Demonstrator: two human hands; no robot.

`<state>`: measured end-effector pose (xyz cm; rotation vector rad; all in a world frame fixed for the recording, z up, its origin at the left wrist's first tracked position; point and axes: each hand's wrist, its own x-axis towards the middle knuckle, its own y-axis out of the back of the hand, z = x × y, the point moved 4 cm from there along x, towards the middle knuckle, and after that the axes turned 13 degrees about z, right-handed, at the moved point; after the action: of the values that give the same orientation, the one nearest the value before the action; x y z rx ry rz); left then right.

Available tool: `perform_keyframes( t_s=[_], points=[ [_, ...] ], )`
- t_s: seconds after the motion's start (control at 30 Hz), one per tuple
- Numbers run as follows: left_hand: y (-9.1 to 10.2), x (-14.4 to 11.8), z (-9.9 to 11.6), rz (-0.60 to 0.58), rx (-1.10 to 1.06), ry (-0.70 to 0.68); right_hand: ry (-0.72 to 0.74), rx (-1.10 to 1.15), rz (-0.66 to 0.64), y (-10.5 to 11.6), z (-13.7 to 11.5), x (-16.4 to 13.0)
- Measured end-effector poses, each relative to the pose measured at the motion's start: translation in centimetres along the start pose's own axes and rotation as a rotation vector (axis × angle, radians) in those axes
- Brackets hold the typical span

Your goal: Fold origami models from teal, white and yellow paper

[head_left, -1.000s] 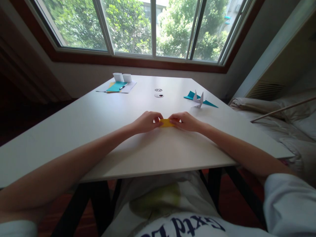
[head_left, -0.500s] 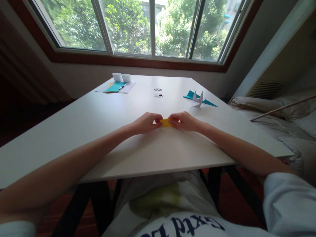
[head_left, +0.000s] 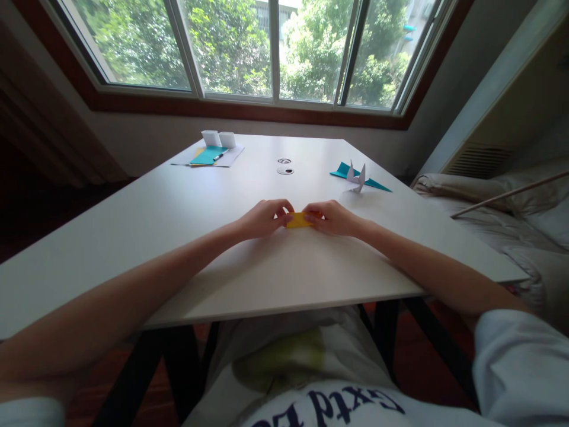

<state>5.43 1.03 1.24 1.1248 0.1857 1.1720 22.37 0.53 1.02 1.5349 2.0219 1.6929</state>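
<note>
A small folded yellow paper (head_left: pixel 298 220) lies between both hands near the middle of the white table (head_left: pixel 178 207). My left hand (head_left: pixel 263 218) pinches its left end with fingers curled. My right hand (head_left: pixel 332 217) pinches its right end the same way. Most of the paper is hidden by the fingertips; only a short yellow strip shows.
A white folded paper crane (head_left: pixel 358 178) stands on teal paper (head_left: pixel 343 171) at the right. Far left lie teal and white sheets (head_left: pixel 208 156) with a pen and two small white boxes (head_left: pixel 217 139). A round cable hole (head_left: pixel 285 170) sits behind my hands. A bed lies to the right.
Both hands stay on the yellow paper with only slight finger shifts; the view has risen slightly, so everything sits a little higher in frame.
</note>
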Motion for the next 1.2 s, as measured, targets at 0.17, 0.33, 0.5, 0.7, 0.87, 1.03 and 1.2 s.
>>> perform_keyframes(
  t_s=[0.17,0.33,0.5,0.7,0.87,1.03,1.2],
  points=[
    [-0.2,0.0,-0.1,0.016,-0.02,0.03,-0.021,0.004,0.052,-0.2,0.0,0.0],
    [-0.3,0.0,-0.3,0.038,-0.016,0.009,-0.004,0.001,0.103,-0.5,0.2,0.1],
    [-0.2,0.0,-0.4,0.122,0.088,-0.067,0.069,0.025,0.106,-0.9,0.3,0.3],
    [-0.3,0.1,-0.5,0.07,0.109,-0.055,0.045,-0.032,0.023,-1.0,0.2,0.3],
    [-0.4,0.1,-0.6,0.063,0.084,-0.086,0.05,-0.062,0.046,-1.1,0.3,0.4],
    [-1.0,0.1,-0.5,0.05,0.085,-0.169,0.012,-0.025,0.051,-1.1,0.4,0.4],
    [-1.3,0.2,-0.4,0.034,0.121,-0.268,0.02,-0.033,0.057,-1.3,0.5,0.5]
  ],
)
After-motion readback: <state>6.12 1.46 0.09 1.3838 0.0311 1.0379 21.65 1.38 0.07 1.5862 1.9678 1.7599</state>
